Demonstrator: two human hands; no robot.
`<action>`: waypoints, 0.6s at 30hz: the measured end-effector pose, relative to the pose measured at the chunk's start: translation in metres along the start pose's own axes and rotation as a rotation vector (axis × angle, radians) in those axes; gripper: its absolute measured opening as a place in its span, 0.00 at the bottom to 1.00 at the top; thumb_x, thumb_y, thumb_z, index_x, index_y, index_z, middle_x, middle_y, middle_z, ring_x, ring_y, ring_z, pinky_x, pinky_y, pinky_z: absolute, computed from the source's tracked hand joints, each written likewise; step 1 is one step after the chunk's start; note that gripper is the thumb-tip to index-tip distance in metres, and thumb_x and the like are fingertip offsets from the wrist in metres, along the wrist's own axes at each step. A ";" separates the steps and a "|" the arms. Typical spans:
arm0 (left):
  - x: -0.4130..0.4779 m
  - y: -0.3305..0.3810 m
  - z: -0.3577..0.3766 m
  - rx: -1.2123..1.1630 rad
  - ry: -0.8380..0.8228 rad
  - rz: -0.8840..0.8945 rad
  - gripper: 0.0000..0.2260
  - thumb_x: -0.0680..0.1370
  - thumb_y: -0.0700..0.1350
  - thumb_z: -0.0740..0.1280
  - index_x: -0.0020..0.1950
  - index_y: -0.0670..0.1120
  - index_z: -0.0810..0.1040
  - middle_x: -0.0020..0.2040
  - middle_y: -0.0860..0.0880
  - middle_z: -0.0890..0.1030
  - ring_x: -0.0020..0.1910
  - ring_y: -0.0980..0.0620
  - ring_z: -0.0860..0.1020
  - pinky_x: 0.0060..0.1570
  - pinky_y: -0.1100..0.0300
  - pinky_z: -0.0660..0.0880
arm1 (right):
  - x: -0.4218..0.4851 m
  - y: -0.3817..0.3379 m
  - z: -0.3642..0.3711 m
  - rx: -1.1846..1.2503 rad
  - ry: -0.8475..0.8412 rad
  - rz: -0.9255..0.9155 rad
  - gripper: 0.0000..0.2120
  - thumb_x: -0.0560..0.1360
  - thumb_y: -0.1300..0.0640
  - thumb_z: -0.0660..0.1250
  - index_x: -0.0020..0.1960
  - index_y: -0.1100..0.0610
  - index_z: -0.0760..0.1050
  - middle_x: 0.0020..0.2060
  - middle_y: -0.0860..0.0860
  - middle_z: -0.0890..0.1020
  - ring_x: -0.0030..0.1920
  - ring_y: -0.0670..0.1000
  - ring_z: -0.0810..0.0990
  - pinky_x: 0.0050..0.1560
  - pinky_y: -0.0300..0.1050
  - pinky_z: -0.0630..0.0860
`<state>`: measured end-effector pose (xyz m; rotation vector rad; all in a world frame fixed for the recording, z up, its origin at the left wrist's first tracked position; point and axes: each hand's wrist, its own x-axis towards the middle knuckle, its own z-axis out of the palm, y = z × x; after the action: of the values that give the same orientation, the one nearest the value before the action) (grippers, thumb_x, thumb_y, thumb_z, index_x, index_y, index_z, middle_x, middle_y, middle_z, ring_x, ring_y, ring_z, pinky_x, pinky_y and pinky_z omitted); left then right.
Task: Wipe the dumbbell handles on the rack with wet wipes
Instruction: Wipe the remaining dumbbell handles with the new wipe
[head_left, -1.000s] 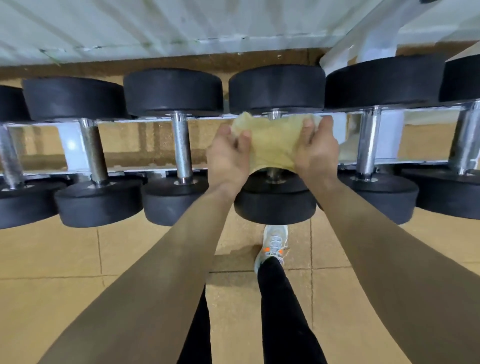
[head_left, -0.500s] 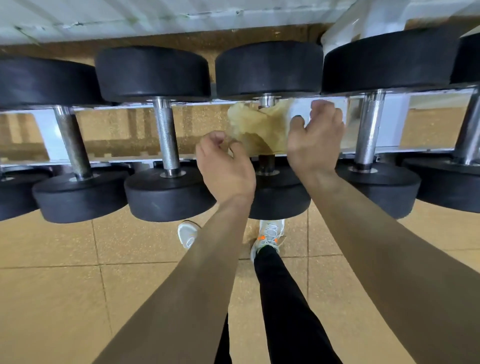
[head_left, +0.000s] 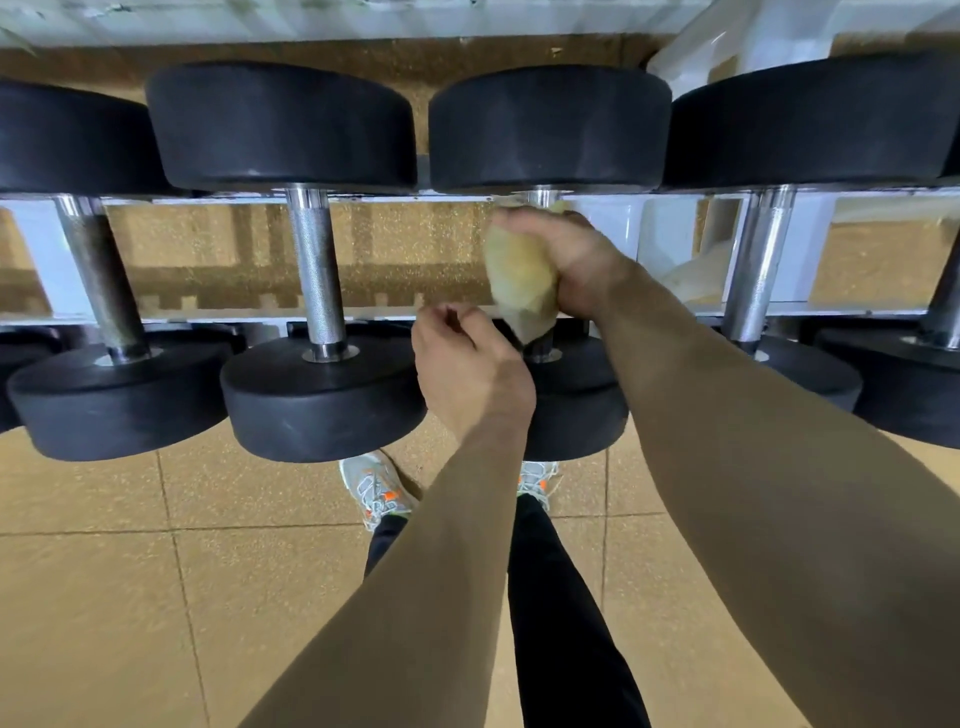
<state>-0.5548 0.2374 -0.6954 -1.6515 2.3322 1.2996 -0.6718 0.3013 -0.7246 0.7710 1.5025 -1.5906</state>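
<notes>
One handle is being worked. The right hand (head_left: 569, 265) is clenched around a yellowish wet wipe (head_left: 517, 280). The wipe is wrapped about the steel handle (head_left: 540, 198) of the third dumbbell (head_left: 571, 410) from the left on the rack (head_left: 218, 313). Only the handle's two ends show, at 12 and 6 o'clock of the fist. The left hand (head_left: 467, 374) sits at 7 o'clock of the wipe, just beside its lower tip. Its fingers are curled in with nothing visible between them, and whether it touches the wipe cannot be told.

Step, as judged: a wiping stroke on this handle, mid-rack. Which other handles are already done cannot be read from the steel.

The next move calls for the wrapped wipe to be drawn or twisted along the shaft from collar to collar, with the wrap kept tight. After that the wipe goes to a neighbouring handle.

Edges: travel is stopped at 12 o'clock by the far head (head_left: 550, 127) and at 6 o'clock by the near head (head_left: 587, 379). The white rack rails cross behind the shaft near both ends.

Open room: there is a wide gap at 9 o'clock toward the knurled handle (head_left: 317, 270). A narrower gap lies at 3 o'clock toward the polished handle (head_left: 756, 265). The right forearm enters from 5 o'clock, so the left side is the freer one.
</notes>
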 end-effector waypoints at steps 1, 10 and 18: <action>0.000 0.001 0.000 0.004 0.000 0.012 0.16 0.80 0.52 0.56 0.56 0.45 0.78 0.56 0.48 0.80 0.54 0.45 0.76 0.48 0.54 0.68 | 0.001 -0.002 -0.004 0.085 -0.100 0.021 0.08 0.73 0.54 0.74 0.43 0.59 0.80 0.32 0.52 0.82 0.33 0.51 0.82 0.37 0.42 0.77; 0.002 0.005 -0.003 0.018 -0.043 -0.024 0.19 0.77 0.56 0.52 0.52 0.46 0.76 0.52 0.47 0.79 0.52 0.41 0.76 0.53 0.44 0.73 | -0.015 0.028 -0.013 -0.178 -0.128 -0.061 0.04 0.74 0.57 0.73 0.44 0.57 0.79 0.32 0.48 0.82 0.34 0.47 0.82 0.35 0.39 0.76; 0.002 0.004 -0.004 0.018 -0.057 -0.046 0.18 0.77 0.56 0.52 0.52 0.47 0.75 0.51 0.48 0.79 0.51 0.42 0.76 0.55 0.43 0.73 | -0.009 0.012 0.008 -0.390 0.291 0.000 0.08 0.69 0.57 0.77 0.41 0.54 0.77 0.37 0.49 0.83 0.41 0.48 0.84 0.42 0.42 0.80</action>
<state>-0.5575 0.2343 -0.6909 -1.6307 2.2540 1.2956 -0.6566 0.2951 -0.7221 0.7968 1.9459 -1.1633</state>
